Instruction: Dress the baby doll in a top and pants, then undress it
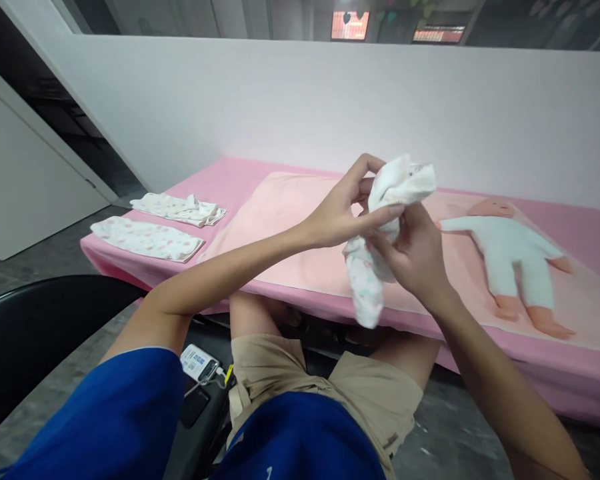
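A small white baby garment point(400, 183) with a pale coloured print is bunched up in the air between my two hands. Its top is gathered, and one narrow part dangles below toward the table's front edge. My left hand point(337, 207) is closed on the gathered upper part from the left, thumb pointing right. From the lower right, my right hand point(417, 253) pinches the middle of the cloth, its thumb close to the left one. The folds and fingers hide the garment's full shape. To the right, a soft doll point(513, 250) in white lies on its back on the peach mat point(290, 210).
Two folded printed garments, one at the back point(177, 208) and one in front point(147, 239), lie at the left of the pink-covered table point(205, 179). A white wall point(290, 100) rises behind. Beside my leg sits a white power bank point(196, 362) with a cable. A black chair point(55, 333) stands left.
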Demonstrator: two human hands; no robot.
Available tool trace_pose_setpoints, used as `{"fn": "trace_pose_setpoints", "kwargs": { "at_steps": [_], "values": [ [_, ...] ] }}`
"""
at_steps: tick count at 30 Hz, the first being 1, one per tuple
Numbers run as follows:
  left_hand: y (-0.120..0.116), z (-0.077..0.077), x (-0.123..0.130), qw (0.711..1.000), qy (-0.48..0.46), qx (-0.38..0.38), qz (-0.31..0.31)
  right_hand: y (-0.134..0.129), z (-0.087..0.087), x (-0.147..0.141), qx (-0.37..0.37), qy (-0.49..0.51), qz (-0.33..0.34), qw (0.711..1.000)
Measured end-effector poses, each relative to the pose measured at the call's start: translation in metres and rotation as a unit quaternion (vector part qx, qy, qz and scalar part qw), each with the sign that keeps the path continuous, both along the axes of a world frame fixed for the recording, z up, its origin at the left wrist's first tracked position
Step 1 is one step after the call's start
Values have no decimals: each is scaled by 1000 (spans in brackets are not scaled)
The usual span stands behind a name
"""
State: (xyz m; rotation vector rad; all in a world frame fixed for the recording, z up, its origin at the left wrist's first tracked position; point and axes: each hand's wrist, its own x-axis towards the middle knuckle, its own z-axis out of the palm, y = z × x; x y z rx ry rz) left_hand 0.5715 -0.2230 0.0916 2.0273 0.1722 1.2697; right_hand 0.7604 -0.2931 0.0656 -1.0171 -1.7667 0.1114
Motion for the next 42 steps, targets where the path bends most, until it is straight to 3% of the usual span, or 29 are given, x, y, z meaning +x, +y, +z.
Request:
{"fn": "trace_pose_setpoints", "kwargs": {
  "at_steps": [3, 5, 9, 13, 16, 19, 22, 24, 26, 27, 29, 31, 33, 35, 37, 39, 42],
  "values": [
    [3, -8, 3, 997, -21, 28, -68, -28, -2, 9, -73, 38, -4, 997],
    [3, -10, 3, 997, -27, 39, -65, -39, -2, 10, -121, 93, -4, 988],
    [-17, -7, -2, 998, 16, 57, 34, -48, 3, 5, -171, 157, 31, 972],
    [-46, 0, -21, 988, 54, 15, 146, -55, 7, -7, -216, 155, 79, 961],
    [-43, 6, -43, 969, 50, -16, 240, -51, 3, -4, -227, 136, 65, 962],
    [0, 11, -66, 939, 118, -53, 318, -18, -5, 21, -207, 123, -18, 970],
    [80, 2, -79, 888, 285, -66, 356, 46, -18, 63, -253, 31, -102, 961],
    [138, -21, -81, 839, 387, -47, 381, 92, -33, 91, -314, -84, -157, 933],
    [184, -56, -84, 774, 515, -44, 366, 126, -53, 116, -395, -184, -177, 883],
    [201, -75, -88, 734, 580, -64, 346, 137, -63, 128, -433, -215, -183, 856],
    [222, -110, -104, 693, 640, -96, 317, 144, -84, 150, -472, -241, -183, 828],
    [230, -135, -129, 687, 644, -113, 317, 137, -103, 170, -465, -226, -172, 838],
    [233, -148, -156, 687, 634, -117, 337, 128, -118, 189, -442, -188, -147, 865],
    [236, -151, -179, 700, 602, -127, 363, 125, -130, 203, -410, -130, -130, 893],
    [240, -148, -193, 735, 532, -162, 388, 133, -138, 213, -362, -75, -150, 917],
    [247, -145, -197, 766, 444, -205, 417, 151, -141, 218, -298, -44, -190, 934],
    [260, -147, -187, 776, 357, -227, 468, 188, -139, 219, -223, -58, -243, 942]
  ]
}}
